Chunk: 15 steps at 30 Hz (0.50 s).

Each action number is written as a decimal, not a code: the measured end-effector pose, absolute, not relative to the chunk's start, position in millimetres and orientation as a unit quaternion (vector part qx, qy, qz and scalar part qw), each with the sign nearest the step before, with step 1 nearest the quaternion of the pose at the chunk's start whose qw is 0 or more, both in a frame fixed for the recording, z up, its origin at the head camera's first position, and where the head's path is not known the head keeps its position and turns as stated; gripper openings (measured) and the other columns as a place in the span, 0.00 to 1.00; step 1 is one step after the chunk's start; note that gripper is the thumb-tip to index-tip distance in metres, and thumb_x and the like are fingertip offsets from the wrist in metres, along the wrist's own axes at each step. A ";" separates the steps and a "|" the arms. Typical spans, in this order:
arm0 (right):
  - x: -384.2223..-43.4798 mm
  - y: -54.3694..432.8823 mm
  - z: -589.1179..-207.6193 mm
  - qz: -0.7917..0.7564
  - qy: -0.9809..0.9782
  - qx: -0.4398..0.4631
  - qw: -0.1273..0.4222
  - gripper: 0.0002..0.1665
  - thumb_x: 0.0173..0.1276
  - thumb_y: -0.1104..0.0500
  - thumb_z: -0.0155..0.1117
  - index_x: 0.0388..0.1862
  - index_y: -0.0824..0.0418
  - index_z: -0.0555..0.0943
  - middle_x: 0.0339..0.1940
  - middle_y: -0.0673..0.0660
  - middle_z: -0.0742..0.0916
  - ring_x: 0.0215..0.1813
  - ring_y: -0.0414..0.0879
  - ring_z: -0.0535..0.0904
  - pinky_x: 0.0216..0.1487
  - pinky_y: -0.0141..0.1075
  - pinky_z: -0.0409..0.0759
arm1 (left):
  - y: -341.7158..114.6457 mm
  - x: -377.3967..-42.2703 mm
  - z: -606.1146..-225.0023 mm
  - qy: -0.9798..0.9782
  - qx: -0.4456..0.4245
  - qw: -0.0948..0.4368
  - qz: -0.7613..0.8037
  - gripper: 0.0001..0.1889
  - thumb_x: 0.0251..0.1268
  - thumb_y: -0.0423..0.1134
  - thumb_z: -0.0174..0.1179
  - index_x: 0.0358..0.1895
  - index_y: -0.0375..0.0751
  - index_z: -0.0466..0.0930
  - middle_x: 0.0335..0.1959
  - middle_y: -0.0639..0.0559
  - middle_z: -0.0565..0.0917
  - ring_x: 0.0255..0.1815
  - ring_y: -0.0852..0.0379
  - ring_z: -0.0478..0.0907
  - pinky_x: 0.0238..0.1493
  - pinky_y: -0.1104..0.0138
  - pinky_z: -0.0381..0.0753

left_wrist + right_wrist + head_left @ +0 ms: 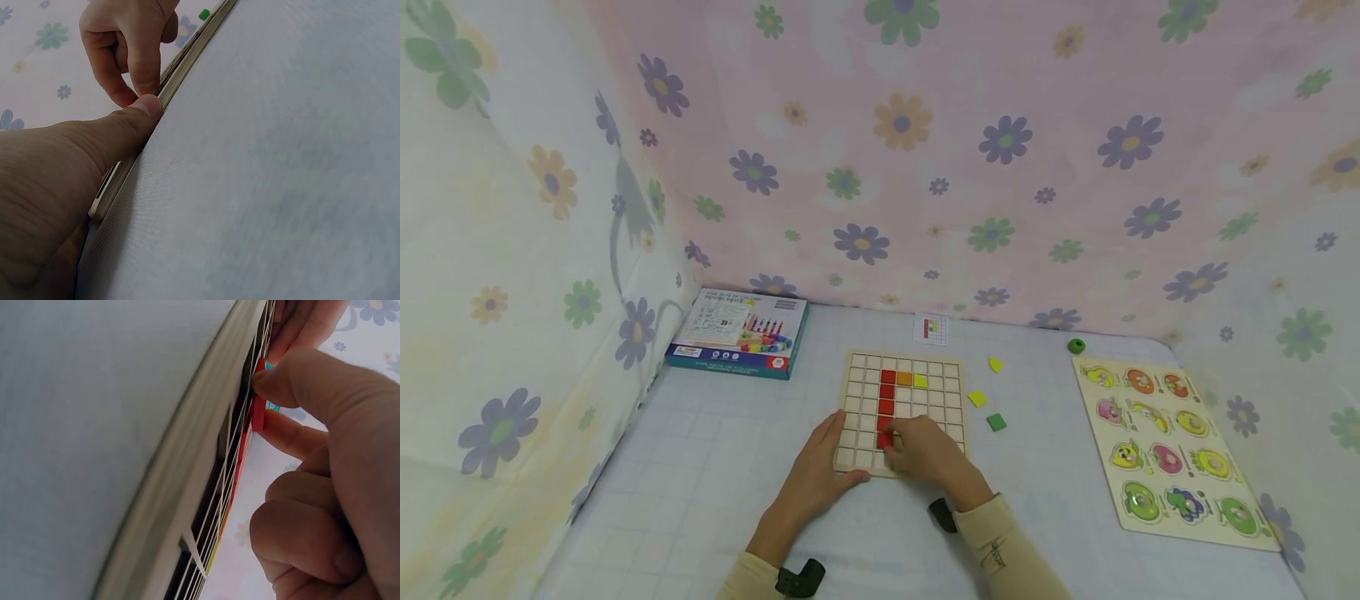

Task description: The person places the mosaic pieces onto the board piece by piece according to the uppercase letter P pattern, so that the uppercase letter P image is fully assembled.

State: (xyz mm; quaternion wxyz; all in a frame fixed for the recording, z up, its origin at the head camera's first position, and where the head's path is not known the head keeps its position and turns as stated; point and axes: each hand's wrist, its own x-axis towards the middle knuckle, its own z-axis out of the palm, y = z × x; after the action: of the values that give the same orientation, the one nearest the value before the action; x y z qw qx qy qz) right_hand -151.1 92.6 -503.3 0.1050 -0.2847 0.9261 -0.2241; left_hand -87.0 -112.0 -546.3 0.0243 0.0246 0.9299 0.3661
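A wooden grid board [857, 392] lies in front of me. A column of red square tiles [887, 392] runs down it, with an orange tile [904, 379] and a yellow tile [921, 381] beside the topmost red one. Between thumb and index finger, my right hand [928, 450] pinches a red tile [259, 403] low in that column, tilted up from the grid in the right wrist view. My left hand [812, 467] spans the board's near left corner, fingers straight along the left side and thumb stretched along the front edge.
Right of the board lie a yellow rounded piece [995, 364], a yellow square [977, 398] and a green square [996, 422]. Behind it is a pattern card [930, 329]. A game box [737, 333] sits far left; a fruit puzzle board [1112, 467] and green bead [1077, 346] are right.
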 end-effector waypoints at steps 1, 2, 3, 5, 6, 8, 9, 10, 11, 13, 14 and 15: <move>-150.8 92.2 -502.9 -0.223 0.926 -0.286 0.106 0.18 0.64 0.60 0.69 0.52 0.64 0.86 0.15 0.42 0.69 0.18 0.34 0.61 0.19 0.26 0.58 | -111.9 -86.9 -546.5 0.930 0.024 0.025 0.365 0.57 0.52 0.58 0.77 0.82 0.42 0.53 0.82 0.46 0.60 0.82 0.46 0.59 0.78 0.51 0.68; -150.7 91.8 -502.9 -0.221 0.926 -0.289 0.106 0.18 0.64 0.60 0.69 0.52 0.64 0.86 0.15 0.41 0.68 0.18 0.34 0.60 0.19 0.26 0.58 | -111.9 -86.8 -546.6 0.930 0.023 0.025 0.365 0.58 0.52 0.58 0.77 0.82 0.42 0.53 0.82 0.46 0.60 0.82 0.46 0.59 0.77 0.51 0.69; -150.4 91.5 -502.4 -0.220 0.925 -0.291 0.105 0.17 0.64 0.60 0.69 0.52 0.64 0.86 0.15 0.41 0.68 0.18 0.33 0.60 0.19 0.26 0.57 | -111.9 -86.7 -546.7 0.931 0.023 0.025 0.365 0.58 0.52 0.58 0.77 0.82 0.42 0.54 0.82 0.45 0.61 0.82 0.46 0.59 0.77 0.51 0.69; -150.2 90.9 -502.5 -0.215 0.926 -0.293 0.104 0.18 0.64 0.60 0.68 0.52 0.64 0.86 0.14 0.41 0.67 0.18 0.33 0.59 0.19 0.26 0.57 | -111.8 -86.6 -547.0 0.931 0.024 0.023 0.364 0.58 0.52 0.57 0.77 0.82 0.41 0.54 0.81 0.45 0.61 0.81 0.45 0.59 0.77 0.51 0.69; -150.2 90.6 -502.5 -0.213 0.926 -0.294 0.102 0.17 0.64 0.60 0.68 0.52 0.64 0.87 0.14 0.41 0.66 0.18 0.33 0.59 0.19 0.26 0.57 | -111.9 -86.6 -547.2 0.931 0.024 0.021 0.364 0.58 0.52 0.57 0.77 0.82 0.41 0.54 0.81 0.45 0.61 0.81 0.45 0.60 0.77 0.51 0.69; -150.3 90.3 -502.4 -0.211 0.927 -0.294 0.101 0.17 0.64 0.60 0.68 0.52 0.63 0.87 0.14 0.41 0.66 0.18 0.33 0.59 0.19 0.26 0.57 | -112.0 -86.6 -547.4 0.930 0.026 0.017 0.366 0.58 0.52 0.57 0.77 0.82 0.41 0.54 0.81 0.45 0.61 0.81 0.45 0.60 0.77 0.51 0.70; -150.3 90.3 -502.4 -0.212 0.927 -0.293 0.100 0.17 0.64 0.60 0.68 0.52 0.63 0.87 0.14 0.41 0.66 0.17 0.33 0.60 0.19 0.26 0.57 | -112.1 -86.6 -547.6 0.930 0.027 0.016 0.367 0.58 0.51 0.57 0.78 0.82 0.41 0.54 0.81 0.45 0.61 0.81 0.45 0.60 0.77 0.51 0.70; -150.3 90.3 -502.6 -0.212 0.927 -0.292 0.100 0.17 0.64 0.61 0.68 0.52 0.63 0.87 0.14 0.41 0.67 0.17 0.33 0.60 0.19 0.26 0.58 | -112.2 -86.6 -547.8 0.929 0.027 0.015 0.368 0.58 0.51 0.57 0.78 0.82 0.41 0.54 0.81 0.45 0.61 0.81 0.45 0.60 0.77 0.52 0.70; -150.5 90.2 -502.6 -0.212 0.928 -0.289 0.100 0.17 0.64 0.60 0.68 0.52 0.63 0.87 0.14 0.41 0.67 0.17 0.33 0.60 0.19 0.26 0.58 | -112.3 -86.6 -547.9 0.929 0.028 0.015 0.369 0.58 0.51 0.57 0.78 0.82 0.41 0.54 0.81 0.45 0.61 0.81 0.46 0.60 0.77 0.52 0.69; -150.7 90.1 -502.8 -0.212 0.930 -0.284 0.103 0.17 0.65 0.60 0.68 0.52 0.63 0.87 0.14 0.42 0.69 0.17 0.33 0.61 0.19 0.25 0.59 | -112.3 -86.6 -547.9 0.929 0.028 0.015 0.370 0.58 0.51 0.57 0.77 0.82 0.41 0.54 0.81 0.45 0.61 0.81 0.46 0.60 0.77 0.52 0.69; -150.8 90.0 -503.1 -0.212 0.930 -0.282 0.104 0.17 0.65 0.60 0.68 0.52 0.63 0.87 0.14 0.42 0.70 0.17 0.34 0.62 0.19 0.25 0.59 | -112.3 -86.6 -547.9 0.929 0.028 0.015 0.369 0.58 0.51 0.57 0.77 0.82 0.41 0.54 0.81 0.45 0.61 0.81 0.46 0.60 0.77 0.52 0.69; -150.9 89.9 -503.0 -0.212 0.930 -0.282 0.104 0.17 0.65 0.60 0.68 0.52 0.63 0.87 0.14 0.42 0.70 0.17 0.34 0.63 0.20 0.25 0.60 | -112.3 -86.5 -547.8 0.929 0.027 0.015 0.370 0.58 0.51 0.57 0.78 0.82 0.41 0.54 0.81 0.45 0.61 0.81 0.46 0.60 0.77 0.52 0.69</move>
State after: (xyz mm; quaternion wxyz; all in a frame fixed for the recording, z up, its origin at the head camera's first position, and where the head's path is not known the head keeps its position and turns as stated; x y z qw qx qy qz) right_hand -150.9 89.9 -503.0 0.1039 -0.2819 0.9300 -0.2116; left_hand -86.5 -112.3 -547.8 0.0151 0.0274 0.9287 0.3696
